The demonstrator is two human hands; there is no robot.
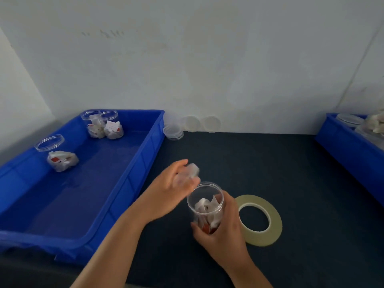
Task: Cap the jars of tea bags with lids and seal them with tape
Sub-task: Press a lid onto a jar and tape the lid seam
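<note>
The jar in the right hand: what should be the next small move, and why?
Probably lower the lid onto the mouth of the jar and press it shut. The right hand grips the jar, whose mouth is open, and the left hand holds a blurred clear piece, seemingly a lid, just beside the rim. The tape roll lies flat beside them, for afterwards.

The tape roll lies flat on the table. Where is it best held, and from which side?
Probably from above, at the right side of the tape roll: thumb in the hole, fingers on the outer rim. It lies flat with its hole open upward, and the right hand holding the jar crowds its left edge.
</note>
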